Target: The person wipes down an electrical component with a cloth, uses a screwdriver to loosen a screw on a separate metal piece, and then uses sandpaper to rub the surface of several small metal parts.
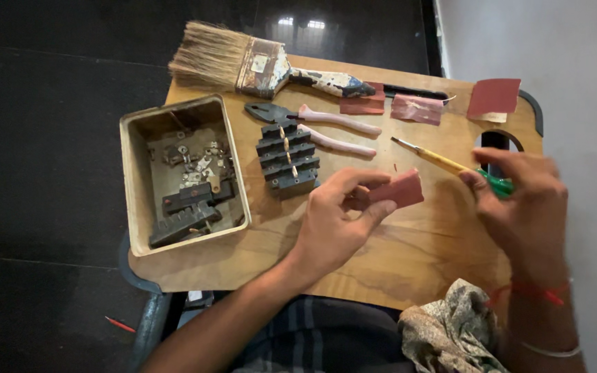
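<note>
My left hand holds a folded piece of reddish sandpaper between thumb and fingers, just above the wooden board. My right hand grips a screwdriver with a green handle and a yellow shaft; its tip points up and left. A black ribbed electrical block with brass parts lies a little left of my left hand. Pink-handled pliers lie just behind that block.
A shallow beige tray with metal and black parts sits at the left. A wide paintbrush lies along the far edge. Three more sandpaper scraps rest at the back right. A patterned cloth lies on my lap. Dark floor surrounds the board.
</note>
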